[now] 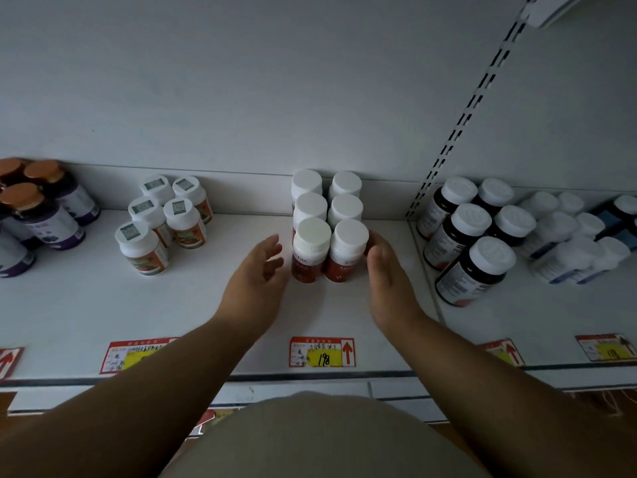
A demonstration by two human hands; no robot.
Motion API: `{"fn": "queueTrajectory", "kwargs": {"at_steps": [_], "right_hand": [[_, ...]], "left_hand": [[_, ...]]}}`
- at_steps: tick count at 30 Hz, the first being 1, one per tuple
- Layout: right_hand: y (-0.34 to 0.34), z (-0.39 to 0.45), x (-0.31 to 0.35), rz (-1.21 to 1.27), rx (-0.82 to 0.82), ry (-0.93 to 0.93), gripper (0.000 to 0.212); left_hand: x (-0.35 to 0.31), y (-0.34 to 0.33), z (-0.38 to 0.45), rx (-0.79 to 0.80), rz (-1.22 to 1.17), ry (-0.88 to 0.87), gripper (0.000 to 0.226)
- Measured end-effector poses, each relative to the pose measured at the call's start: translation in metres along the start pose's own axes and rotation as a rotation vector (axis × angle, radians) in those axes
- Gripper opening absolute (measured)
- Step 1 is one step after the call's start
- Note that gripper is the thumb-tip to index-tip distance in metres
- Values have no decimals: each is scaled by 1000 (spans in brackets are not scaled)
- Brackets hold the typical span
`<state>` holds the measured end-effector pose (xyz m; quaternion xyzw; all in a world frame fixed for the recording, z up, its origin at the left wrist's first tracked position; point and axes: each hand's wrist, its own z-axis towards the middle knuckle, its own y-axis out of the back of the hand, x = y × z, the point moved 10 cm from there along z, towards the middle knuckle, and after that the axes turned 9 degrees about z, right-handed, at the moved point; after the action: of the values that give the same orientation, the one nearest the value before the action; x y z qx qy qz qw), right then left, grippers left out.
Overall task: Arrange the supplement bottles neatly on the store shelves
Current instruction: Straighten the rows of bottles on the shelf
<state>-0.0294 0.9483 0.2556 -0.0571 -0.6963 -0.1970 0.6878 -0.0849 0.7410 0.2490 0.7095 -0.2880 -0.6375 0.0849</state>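
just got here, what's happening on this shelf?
A person is tidying six red bottles, standing in two rows of three on the shelf. The right hand touches the front right bottle; the left hand is open just beside the block, apart from it.

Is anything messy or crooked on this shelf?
A little. The white-capped bottles with orange-green labels stand in a loose, staggered cluster with gaps, five in all. The red bottles with white caps between the left hand and right hand form two tidy rows.

Handwritten "198" on yellow price tag (322,352), red up arrow
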Motion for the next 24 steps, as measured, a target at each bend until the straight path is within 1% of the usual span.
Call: {"fn": "queueTrajectory", "kwargs": {"at_steps": [1,2,4,6,9,12,20,24], "right_hand": [[-2,-4,-2,-36,16,-7,52],[-4,-7,-3,-73,30,-10,50],[-6,-7,-4,-179,15,10,63],[-5,-4,-1,-256,-24,37,59],[-4,1,7,-264,-52,63,50],[-7,1,11,-280,-38,76,49],[-4,1,9,-285,-43,83,48],[-4,3,11,-277,-17,90,49]], "left_hand": [[-1,2,-2,-15,76,-19,56],[-2,3,-3,-28,133,-34,58],[-3,1,-3,-35,220,-49,59],[-6,-4,-3,-40,279,-56,58],[-13,-2,-1,-108,298,-70,56],[-18,0,4,-152,312,-87,53],[-22,-4,6,-177,361,-79,53],[-22,-4,3,-186,363,-44,55]]}}
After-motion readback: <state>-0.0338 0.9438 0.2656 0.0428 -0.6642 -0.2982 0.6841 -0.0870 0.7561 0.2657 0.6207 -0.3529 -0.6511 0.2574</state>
